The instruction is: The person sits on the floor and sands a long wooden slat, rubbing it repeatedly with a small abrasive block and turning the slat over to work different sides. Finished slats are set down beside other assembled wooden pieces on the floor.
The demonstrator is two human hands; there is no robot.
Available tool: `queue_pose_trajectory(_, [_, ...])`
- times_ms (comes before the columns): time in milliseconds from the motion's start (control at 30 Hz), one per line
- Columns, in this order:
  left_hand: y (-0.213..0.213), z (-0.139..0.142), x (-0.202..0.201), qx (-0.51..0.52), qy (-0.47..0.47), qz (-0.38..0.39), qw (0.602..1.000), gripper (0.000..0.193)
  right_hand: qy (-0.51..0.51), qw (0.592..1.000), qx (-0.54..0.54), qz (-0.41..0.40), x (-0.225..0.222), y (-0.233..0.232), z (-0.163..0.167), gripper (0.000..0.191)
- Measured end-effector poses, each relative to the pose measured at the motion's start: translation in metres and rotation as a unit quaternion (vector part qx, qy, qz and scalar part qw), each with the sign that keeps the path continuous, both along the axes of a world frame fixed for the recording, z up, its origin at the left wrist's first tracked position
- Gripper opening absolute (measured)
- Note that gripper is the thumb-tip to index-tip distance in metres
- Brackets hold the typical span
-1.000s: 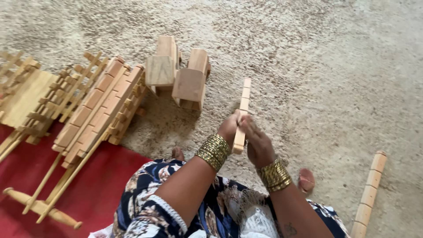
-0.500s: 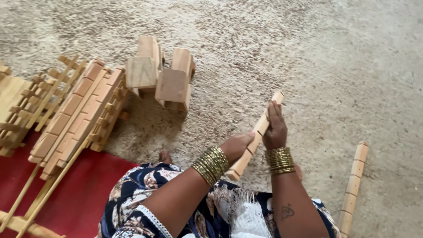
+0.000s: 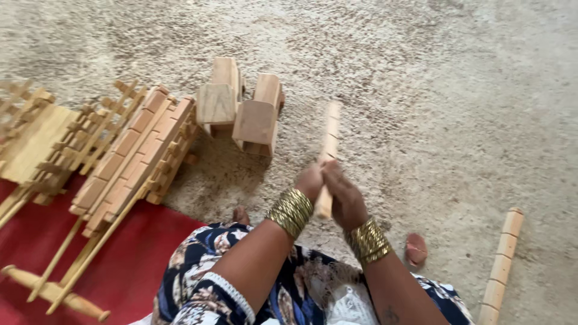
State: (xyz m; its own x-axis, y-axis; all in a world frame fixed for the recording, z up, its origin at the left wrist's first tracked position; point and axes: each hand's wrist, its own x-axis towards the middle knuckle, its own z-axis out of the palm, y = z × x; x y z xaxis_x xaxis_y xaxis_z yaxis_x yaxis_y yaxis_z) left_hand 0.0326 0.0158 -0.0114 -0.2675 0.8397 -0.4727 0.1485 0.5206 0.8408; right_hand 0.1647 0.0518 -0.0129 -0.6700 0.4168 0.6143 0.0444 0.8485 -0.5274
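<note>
Both my hands grip one pale turned wooden rod [image 3: 329, 144] that points away from me over the concrete floor. My left hand [image 3: 309, 181] holds its near part from the left, and my right hand [image 3: 345, 198] wraps it from the right. Gold bangles sit on both wrists. The rod's near end pokes out below my hands. Two chunky wooden blocks [image 3: 241, 105] lie just left of the rod's far end.
A stack of slatted wooden frames [image 3: 135, 156] with long handles lies at the left, partly on a red cloth [image 3: 120, 271]. Another grooved wooden rod [image 3: 501, 265] lies on the floor at the right. My patterned dress covers my knees at the bottom.
The rod swung from tilted right back to nearly straight ahead. My right hand slid down from its far end to join the left hand near the lower part.
</note>
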Motion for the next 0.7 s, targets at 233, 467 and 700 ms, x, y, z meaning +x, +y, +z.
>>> queue_pose_trajectory(233, [-0.002,-0.038,0.073,0.406,0.349,-0.132,0.834,0.042,-0.017,0.94,0.178,-0.289,0.068,0.067,-0.006,0.042])
queue_pose_trajectory(467, [0.0,-0.008,0.005,0.123,0.038,-0.006,0.992,0.032,-0.1,0.988,0.027,-0.115,0.0,0.009,0.001,0.016])
queue_pose_trajectory(700, [-0.004,0.015,-0.035,0.162,-0.384,0.269,0.868,0.032,0.078,0.993,-0.051,0.074,-0.009,-0.044,0.006,0.033])
